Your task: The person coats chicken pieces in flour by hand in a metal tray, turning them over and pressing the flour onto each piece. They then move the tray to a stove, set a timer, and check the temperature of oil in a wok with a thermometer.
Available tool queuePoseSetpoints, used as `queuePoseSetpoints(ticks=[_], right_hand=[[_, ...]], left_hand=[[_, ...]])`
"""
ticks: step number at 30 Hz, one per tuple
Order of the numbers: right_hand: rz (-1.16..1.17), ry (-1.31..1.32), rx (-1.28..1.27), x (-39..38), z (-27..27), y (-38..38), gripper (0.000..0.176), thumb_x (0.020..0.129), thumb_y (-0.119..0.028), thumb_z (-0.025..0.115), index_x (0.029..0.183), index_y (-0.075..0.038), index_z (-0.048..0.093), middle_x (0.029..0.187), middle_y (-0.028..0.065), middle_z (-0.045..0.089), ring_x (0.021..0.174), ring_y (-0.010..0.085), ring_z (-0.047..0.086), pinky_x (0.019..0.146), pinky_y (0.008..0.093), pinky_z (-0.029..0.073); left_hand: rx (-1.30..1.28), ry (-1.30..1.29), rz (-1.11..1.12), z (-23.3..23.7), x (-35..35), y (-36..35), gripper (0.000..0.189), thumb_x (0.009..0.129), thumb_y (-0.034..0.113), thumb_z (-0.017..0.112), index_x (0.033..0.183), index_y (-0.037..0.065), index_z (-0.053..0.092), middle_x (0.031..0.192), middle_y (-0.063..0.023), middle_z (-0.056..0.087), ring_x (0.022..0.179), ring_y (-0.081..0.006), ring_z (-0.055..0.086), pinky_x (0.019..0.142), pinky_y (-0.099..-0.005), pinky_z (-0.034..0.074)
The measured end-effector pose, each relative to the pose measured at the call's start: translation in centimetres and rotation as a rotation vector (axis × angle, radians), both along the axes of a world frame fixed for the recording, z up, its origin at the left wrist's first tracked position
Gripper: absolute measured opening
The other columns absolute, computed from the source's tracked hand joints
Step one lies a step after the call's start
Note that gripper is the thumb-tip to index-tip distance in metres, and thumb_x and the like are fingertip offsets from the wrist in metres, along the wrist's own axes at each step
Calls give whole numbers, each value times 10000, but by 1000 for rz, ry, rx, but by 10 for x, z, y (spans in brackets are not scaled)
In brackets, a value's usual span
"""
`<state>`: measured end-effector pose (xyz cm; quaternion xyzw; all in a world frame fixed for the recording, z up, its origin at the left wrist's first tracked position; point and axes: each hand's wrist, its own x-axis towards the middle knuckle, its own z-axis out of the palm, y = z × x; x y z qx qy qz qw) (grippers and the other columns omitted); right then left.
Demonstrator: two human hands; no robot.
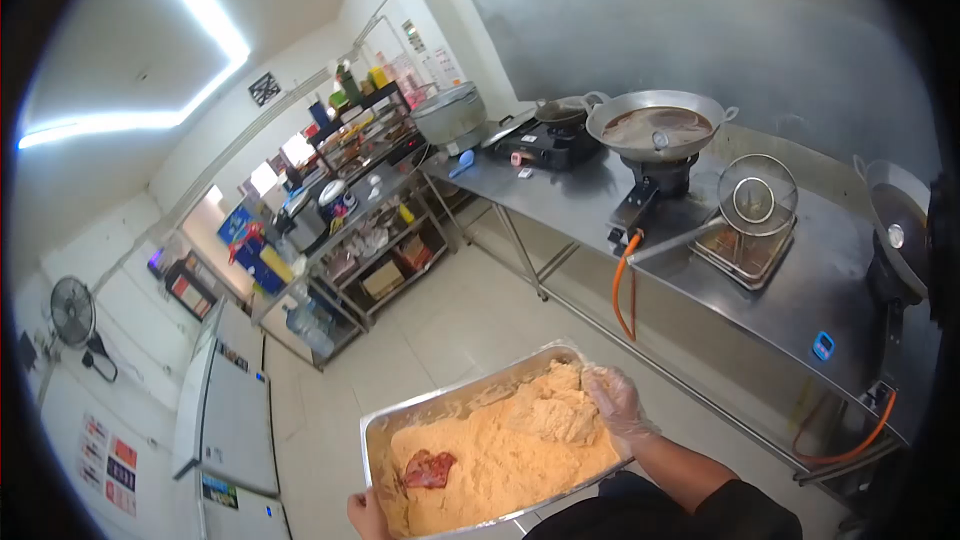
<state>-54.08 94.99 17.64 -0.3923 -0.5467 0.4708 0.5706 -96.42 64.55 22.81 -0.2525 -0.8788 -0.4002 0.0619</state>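
Observation:
A metal tray (462, 397) full of orange-tinted flour (480, 460) is held in front of my body. My left hand (368, 515) is bare and closed on the tray's left edge. In a clear plastic glove, my right hand (614, 402) is at the tray's upper right corner, beside a heap of floury coated pieces (558, 415); its fingers look curled on the rim. A raw red piece of meat (428, 469) lies on the flour at the left.
A steel counter (590, 190) runs along the right, bearing a wok (660, 125) of dark liquid on a burner, a strainer (758, 195) over a rack, and a blue timer (823, 345). White freezers (235, 410) stand left; shelves (380, 260) stand behind.

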Motion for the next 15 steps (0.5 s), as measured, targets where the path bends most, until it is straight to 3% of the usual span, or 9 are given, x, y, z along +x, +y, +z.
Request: queuePoseSetpoints(ticks=[1,2,4,8,11,14,15], right_hand=[[13,24,13,-19,-7,35,227,904,-189,622,1001,13,651,900,164,650,845,271,639,774,349,487],[17,-81,78,-31,-12,69,229,891,-200,628,982,10,646,882,193,632,832,330,625,762,371,485],[-7,-114,121,-45,12,110,235,889,-211,627,979,5,645,879,201,623,839,361,613,758,390,482],[-31,-65,112,-85,19,200,258,887,-230,627,1010,-3,643,918,203,629,877,383,609,769,412,480],[-91,-81,97,-98,27,259,253,896,-212,626,1043,-7,649,940,191,637,875,364,620,765,389,478],[-198,-81,72,-114,17,318,244,907,-209,626,1050,-13,653,948,180,642,875,344,630,763,376,478],[-247,-112,90,-119,11,339,241,909,-211,627,1050,-16,653,949,177,643,877,334,635,764,373,478]], left_hand=[[-3,24,0,-7,-24,27,320,876,222,650,718,-31,534,683,-91,563,632,-161,492,577,-359,438],[-5,-18,-1,-7,-38,61,339,889,263,644,788,-51,562,735,-110,591,664,-173,514,600,-362,457],[-45,-122,11,6,-42,89,434,914,344,632,926,-90,620,839,-149,645,727,-197,557,647,-368,493],[-35,-183,18,40,-66,204,407,899,316,647,982,-82,638,919,-164,655,788,-224,575,702,-384,508],[-166,-85,-39,59,-89,310,533,890,408,612,1039,-102,660,1014,-257,686,907,-340,632,843,-436,496],[142,-93,-213,2,-180,421,334,885,229,644,708,-16,502,678,-57,525,633,-150,461,569,-356,415],[129,-94,-268,-10,-197,466,332,888,229,639,707,-9,496,677,-50,513,633,-147,451,571,-353,407]])
